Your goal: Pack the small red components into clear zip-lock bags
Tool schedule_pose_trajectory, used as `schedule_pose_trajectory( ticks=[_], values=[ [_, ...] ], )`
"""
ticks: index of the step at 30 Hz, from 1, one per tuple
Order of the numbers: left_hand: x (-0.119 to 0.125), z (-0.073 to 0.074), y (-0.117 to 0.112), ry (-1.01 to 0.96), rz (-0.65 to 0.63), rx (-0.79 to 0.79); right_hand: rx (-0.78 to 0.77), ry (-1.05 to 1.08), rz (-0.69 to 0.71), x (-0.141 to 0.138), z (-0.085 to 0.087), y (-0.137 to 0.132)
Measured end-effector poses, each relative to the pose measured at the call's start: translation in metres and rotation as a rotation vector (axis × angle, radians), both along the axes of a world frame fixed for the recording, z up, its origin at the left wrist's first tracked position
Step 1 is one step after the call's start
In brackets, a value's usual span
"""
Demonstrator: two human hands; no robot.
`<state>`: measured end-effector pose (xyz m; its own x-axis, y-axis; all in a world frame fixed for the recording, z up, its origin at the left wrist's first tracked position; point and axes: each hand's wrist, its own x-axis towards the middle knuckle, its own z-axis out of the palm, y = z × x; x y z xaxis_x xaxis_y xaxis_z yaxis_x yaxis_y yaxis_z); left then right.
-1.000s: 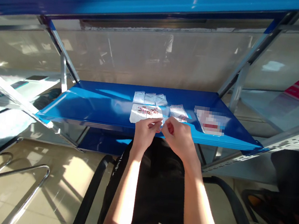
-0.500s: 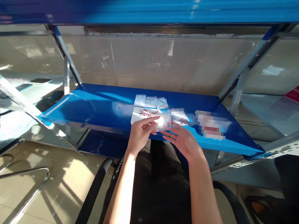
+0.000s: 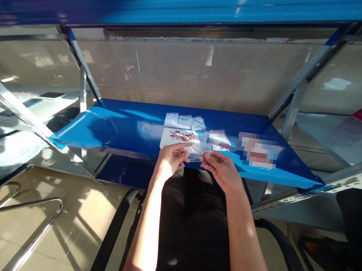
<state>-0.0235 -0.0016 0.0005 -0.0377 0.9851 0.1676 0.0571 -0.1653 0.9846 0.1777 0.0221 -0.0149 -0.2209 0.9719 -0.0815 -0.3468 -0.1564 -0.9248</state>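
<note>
With the clear bag (image 3: pixel 200 149) pinched by its edges in the left grip (image 3: pixel 168 159) and right grip (image 3: pixel 223 169), light tension is best kept, away from the small reddish pieces (image 3: pixel 185 136).

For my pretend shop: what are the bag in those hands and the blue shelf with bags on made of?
The bag: probably thin, shiny plastic; it's see-through and glints. The blue shelf: perhaps metal with glossy paint, since light bounces off it.
</note>
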Motion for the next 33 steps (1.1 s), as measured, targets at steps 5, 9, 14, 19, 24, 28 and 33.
schedule_pose_trajectory(
  ticks=[5,9,14,19,24,28,33],
  values=[
    [0.002,-0.003,0.001,-0.008,0.014,0.027,0.014,-0.039,-0.029,-0.001,-0.006,0.006],
    [-0.002,-0.005,0.002,-0.015,0.056,0.079,0.094,-0.146,-0.043,-0.004,0.001,0.027],
    [-0.04,-0.006,0.01,0.109,0.394,0.143,0.365,-0.472,0.021,-0.013,0.042,0.068],
    [-0.078,-0.011,0.033,0.417,0.353,0.136,0.812,-1.087,0.214,-0.045,0.078,0.099],
    [-0.08,-0.022,0.064,0.696,0.261,0.141,1.091,-1.412,0.377,-0.078,0.077,0.112],
    [-0.077,-0.028,0.08,0.834,0.265,0.119,1.175,-1.506,0.42,-0.087,0.07,0.118],
    [-0.078,-0.029,0.088,0.905,0.204,0.111,1.173,-1.515,0.448,-0.088,0.071,0.127]
  ],
)
